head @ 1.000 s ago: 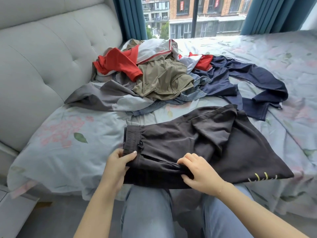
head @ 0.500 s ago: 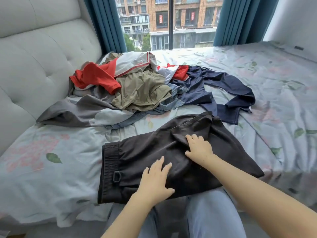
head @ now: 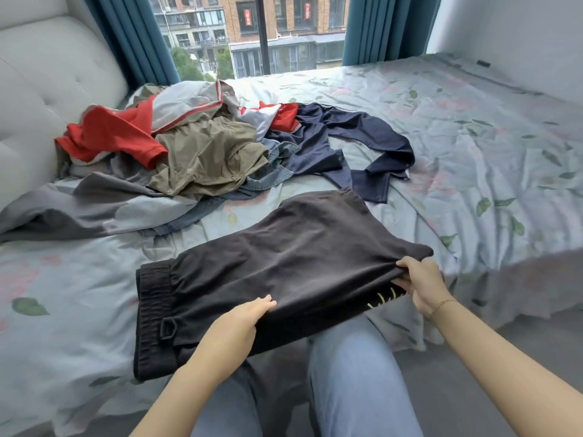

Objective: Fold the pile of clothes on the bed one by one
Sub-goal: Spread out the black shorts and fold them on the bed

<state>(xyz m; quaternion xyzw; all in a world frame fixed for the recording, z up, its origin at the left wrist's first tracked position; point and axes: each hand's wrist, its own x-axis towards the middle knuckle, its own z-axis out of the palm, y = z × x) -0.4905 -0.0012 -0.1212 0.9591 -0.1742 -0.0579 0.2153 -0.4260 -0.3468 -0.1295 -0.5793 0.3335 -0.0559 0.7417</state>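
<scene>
Bedroom interior, seen from the foot side of a wide bed (head: 473, 146) dressed in a pale blue, rumpled cotton sheet printed with green leaves and faded pink flowers; a padded, button-tufted light grey headboard (head: 41, 99) rises at the left, and teal pleated curtains (head: 132, 36) frame a window looking onto brick apartment blocks. Pile of loose, unfolded clothes (head: 202, 146) heaped toward the headboard: a crumpled olive-khaki woven garment (head: 208, 156) on top, a red knit shirt with ribbed cuff (head: 110, 137) to its left, a light grey top with red trim (head: 186, 102) behind, a flat grey two-tone garment (head: 94, 200) spread beneath, a bit of faded denim (head: 274, 175), and a navy long-sleeved garment of smooth fabric (head: 340, 137) trailing to the right with its sleeve looped. Pair of dark charcoal shorts of matte soft cloth (head: 284, 266), laid flat at the near edge of the bed in front of the pile, folded leg over leg, with gathered elastic waistband and a small D-ring loop at the left end, yellow stitched marks showing on the lower layer at the right. Left hand (head: 239, 323): fingers slipped under the near edge of the shorts, thumb lying on top, gripping the fabric. Right hand (head: 422, 285): fingers and thumb pinching the hem corner of the upper layer, lifted slightly off the lower one; thin bracelet at the wrist. Light blue jeans (head: 347, 373) of the person below.
</scene>
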